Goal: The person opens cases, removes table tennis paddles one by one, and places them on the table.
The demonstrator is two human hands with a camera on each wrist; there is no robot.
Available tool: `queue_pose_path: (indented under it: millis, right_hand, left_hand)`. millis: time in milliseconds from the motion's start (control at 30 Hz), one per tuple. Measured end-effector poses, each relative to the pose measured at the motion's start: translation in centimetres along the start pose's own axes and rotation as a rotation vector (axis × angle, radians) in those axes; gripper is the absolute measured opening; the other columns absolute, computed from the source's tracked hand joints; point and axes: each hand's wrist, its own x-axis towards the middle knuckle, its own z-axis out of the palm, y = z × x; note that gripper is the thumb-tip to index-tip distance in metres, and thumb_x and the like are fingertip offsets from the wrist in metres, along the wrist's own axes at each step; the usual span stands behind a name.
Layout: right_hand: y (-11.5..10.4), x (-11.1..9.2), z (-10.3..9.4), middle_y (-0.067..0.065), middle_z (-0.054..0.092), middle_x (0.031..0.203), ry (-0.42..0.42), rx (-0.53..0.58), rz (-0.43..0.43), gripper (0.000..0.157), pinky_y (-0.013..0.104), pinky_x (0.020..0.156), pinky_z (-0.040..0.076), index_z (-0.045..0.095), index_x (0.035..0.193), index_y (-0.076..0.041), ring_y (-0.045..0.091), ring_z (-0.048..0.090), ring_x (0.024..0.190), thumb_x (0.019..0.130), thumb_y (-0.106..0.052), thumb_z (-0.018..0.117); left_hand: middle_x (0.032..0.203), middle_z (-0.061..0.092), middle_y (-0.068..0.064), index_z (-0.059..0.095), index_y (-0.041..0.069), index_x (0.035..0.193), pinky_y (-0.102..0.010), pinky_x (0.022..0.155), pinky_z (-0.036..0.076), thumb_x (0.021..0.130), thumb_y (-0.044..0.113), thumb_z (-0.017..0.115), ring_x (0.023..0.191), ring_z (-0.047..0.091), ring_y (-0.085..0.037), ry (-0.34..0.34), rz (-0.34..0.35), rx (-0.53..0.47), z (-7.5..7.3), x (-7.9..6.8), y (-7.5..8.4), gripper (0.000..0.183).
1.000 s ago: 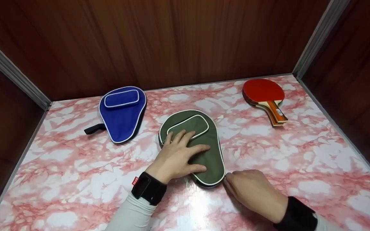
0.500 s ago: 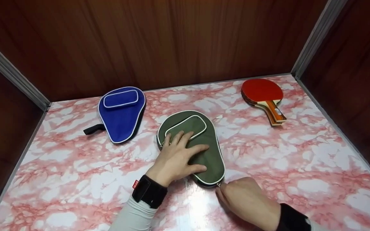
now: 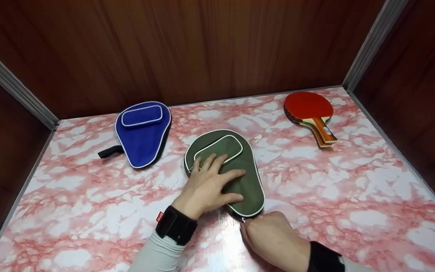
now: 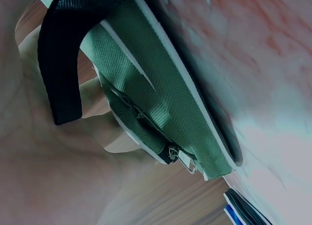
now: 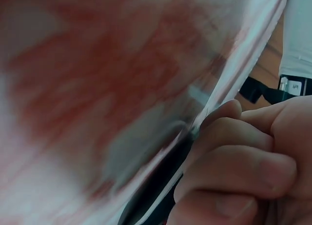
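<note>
A green table tennis bat case (image 3: 246,166) with white piping lies flat in the middle of the table, its narrow end toward me. Spread across its pocket and body, my left hand (image 3: 206,187) rests with the fingers straight. My right hand (image 3: 272,236) pinches the zip pull (image 3: 244,220) at the narrow end; the fingertips partly hide it. In the right wrist view those fingers (image 5: 229,169) are curled beside the case's dark edge (image 5: 163,186). The left wrist view shows the pocket's own zip pull (image 4: 185,159) hanging at its end.
A blue bat case (image 3: 142,139) lies at the back left, a black strap (image 3: 110,152) sticking out beside it. Stacked table tennis bats with a red face (image 3: 309,107) lie at the back right. Wooden walls (image 3: 210,53) enclose the marbled table (image 3: 100,211).
My right hand has moved the zip pull from the case's right side round its narrow end, leftward and toward me. My left hand stays on the case.
</note>
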Motion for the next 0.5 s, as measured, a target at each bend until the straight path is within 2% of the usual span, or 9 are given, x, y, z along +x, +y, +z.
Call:
queue_pose_path:
  millis: [167, 400, 500]
  right_hand:
    - [-0.7, 0.7, 0.4, -0.008, 0.05, 0.049, 0.057, -0.033, -0.015, 0.041, 0.036, 0.038, 0.034, 0.052, 0.06, -0.023, 0.013, 0.049, 0.043, 0.079, -0.026, 0.088]
    - [-1.4, 1.5, 0.4, -0.007, 0.048, 0.049, 0.038, -0.057, 0.0, 0.041, 0.036, 0.038, 0.035, 0.055, 0.06, -0.022, 0.015, 0.048, 0.041, 0.085, -0.03, 0.087]
    - [-1.7, 1.9, 0.4, -0.007, 0.049, 0.049, 0.023, -0.059, 0.005, 0.039, 0.036, 0.039, 0.036, 0.055, 0.061, -0.023, 0.015, 0.049, 0.041, 0.083, -0.029, 0.087]
  left_hand:
    - [0.166, 0.047, -0.021, 0.067, 0.04, 0.151, -0.08, 0.118, 0.028, 0.093, 0.068, 0.076, 0.153, 0.04, -0.055, 0.013, 0.002, 0.013, 0.1, -0.1, 0.0, 0.065]
    - [0.167, 0.046, -0.021, 0.067, 0.04, 0.152, -0.081, 0.119, 0.026, 0.093, 0.07, 0.075, 0.155, 0.039, -0.054, 0.0, -0.002, 0.017, 0.0, -0.1, 0.1, 0.066]
    - [0.167, 0.046, -0.021, 0.067, 0.04, 0.152, -0.08, 0.119, 0.027, 0.094, 0.069, 0.075, 0.154, 0.039, -0.054, 0.002, -0.001, 0.018, 0.0, -0.1, 0.0, 0.065]
